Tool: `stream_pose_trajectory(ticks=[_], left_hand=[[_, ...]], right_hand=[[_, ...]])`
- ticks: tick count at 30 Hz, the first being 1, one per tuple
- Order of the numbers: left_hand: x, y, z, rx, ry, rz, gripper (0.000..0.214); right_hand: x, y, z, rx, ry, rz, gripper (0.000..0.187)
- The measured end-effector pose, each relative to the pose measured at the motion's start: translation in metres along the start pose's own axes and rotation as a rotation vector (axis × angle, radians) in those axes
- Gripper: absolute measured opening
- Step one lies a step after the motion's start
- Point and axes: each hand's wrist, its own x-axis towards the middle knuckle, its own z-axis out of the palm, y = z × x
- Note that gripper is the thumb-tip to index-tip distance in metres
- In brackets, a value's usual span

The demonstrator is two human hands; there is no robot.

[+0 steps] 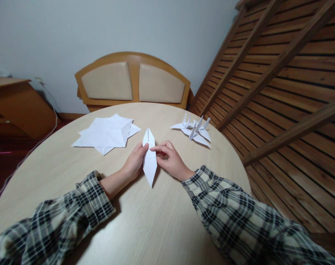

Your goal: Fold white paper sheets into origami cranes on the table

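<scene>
A narrow white folded paper diamond (150, 162) lies on the round table (145, 221) between my hands. My left hand (134, 162) rests against its left edge, fingers curled and pressing on the paper. My right hand (169, 159) presses its pointed fingers onto the right edge near the middle. Both sleeves are plaid.
A loose stack of white paper sheets (108, 133) lies at the back left of the table. Finished white paper cranes (195, 129) sit at the back right. A wooden chair (133, 81) stands behind the table, and slatted wooden panels (280, 92) lean on the right.
</scene>
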Motion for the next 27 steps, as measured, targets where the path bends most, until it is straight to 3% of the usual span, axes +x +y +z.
stream_pose_trajectory(ticks=[18,22,27], left_hand=[[0.0016,-0.0039,-0.0039,-0.052,-0.091,0.009,0.013],[0.0016,-0.0044,-0.0052,-0.060,-0.154,-0.039,0.013],[0.0029,-0.0058,-0.0063,-0.049,-0.194,-0.016,0.013]], right_hand=[[0.0026,0.0021,-0.0016,-0.023,0.050,0.011,0.018],[0.0033,0.0046,-0.0007,0.001,0.079,0.056,0.004],[0.0037,0.0082,-0.0001,0.026,0.117,0.120,0.007]])
